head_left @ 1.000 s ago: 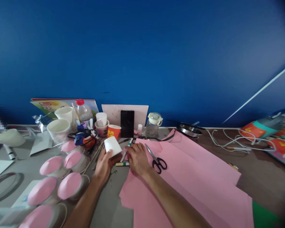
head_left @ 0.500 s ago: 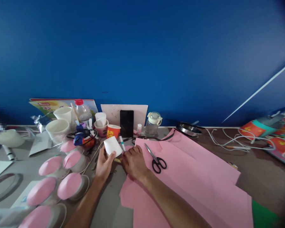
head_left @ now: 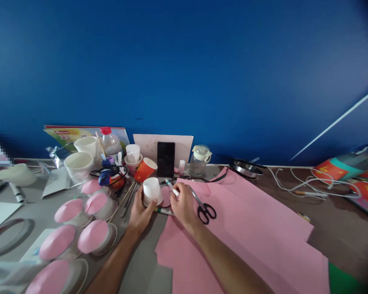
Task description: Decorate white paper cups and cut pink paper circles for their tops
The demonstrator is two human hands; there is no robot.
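A small white paper cup (head_left: 152,190) stands rim down on the desk, with my left hand (head_left: 141,213) closed around its lower left side. My right hand (head_left: 184,206) pinches a white marker (head_left: 171,187), its teal end pointing up and to the left. Between the two hands lies a round piece of pink paper (head_left: 165,197), partly hidden by the cup. Black-handled scissors (head_left: 205,210) rest on large pink paper sheets (head_left: 239,232) just right of my right hand. Behind the white cup, a red paper cup (head_left: 146,169) leans to one side.
Several cups with pink paper tops (head_left: 93,237) stand at the left. A phone (head_left: 166,159), a glass jar (head_left: 199,160) and a glue stick (head_left: 182,167) stand along the blue wall (head_left: 184,73). White cables (head_left: 294,183) and a metal pan (head_left: 246,168) are at the right.
The white cup, tilted before, has been set rim down further right. My right hand has lifted from the pink paper and now holds the marker. The red cup has tipped.
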